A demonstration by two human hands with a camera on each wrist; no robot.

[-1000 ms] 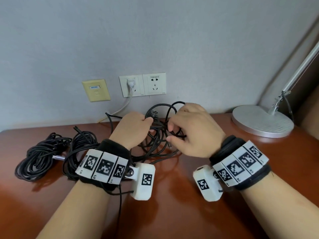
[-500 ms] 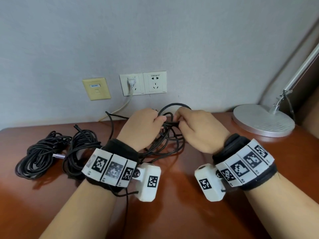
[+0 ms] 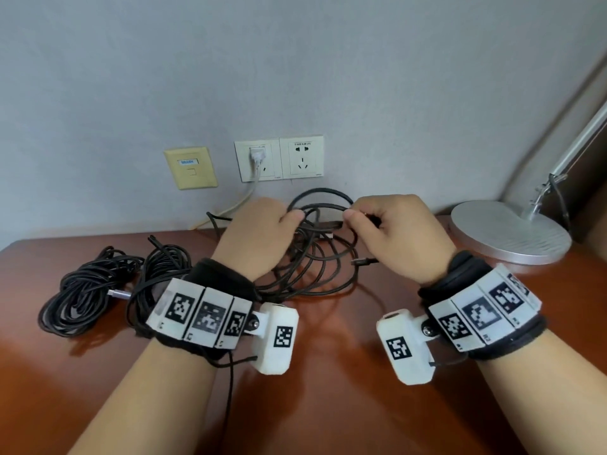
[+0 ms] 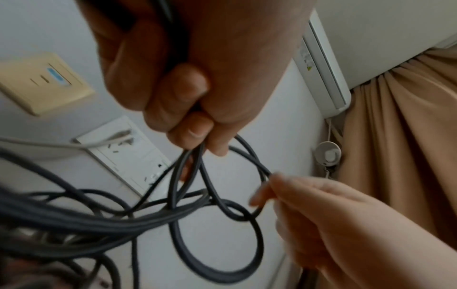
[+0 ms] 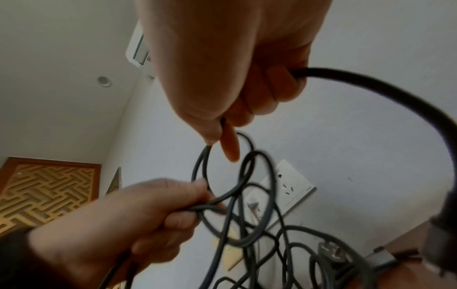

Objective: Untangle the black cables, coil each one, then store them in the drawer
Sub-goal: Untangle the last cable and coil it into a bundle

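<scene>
At the far left of the head view, two bundles of black cable (image 3: 88, 297) lie on my bench (image 3: 328, 405), just beside each other, the nearer one partly behind my left wrist band. Up on the wall sit a yellow plate (image 3: 191, 167) and a double socket (image 3: 279, 158) with a white plug in its left half.

Middle of the frame: my left hand (image 3: 259, 238) is curled tight round several strands of the tangled cable (image 3: 312, 270). From the left wrist view its loops spill out below my fingers (image 4: 188, 125) toward lower left. Most of that tangle rests on the bench under and between my hands, with one loop (image 3: 323, 193) lifted above them against the wall.

Further right, my right hand (image 3: 400, 238) pinches a single strand between thumb and forefinger, the other fingers folded round the same cable, which leaves the grip and arcs off to the right in the right wrist view. A small connector end (image 3: 363, 262) pokes out under this hand.

At the right edge stands a lamp base (image 3: 512, 236).
</scene>
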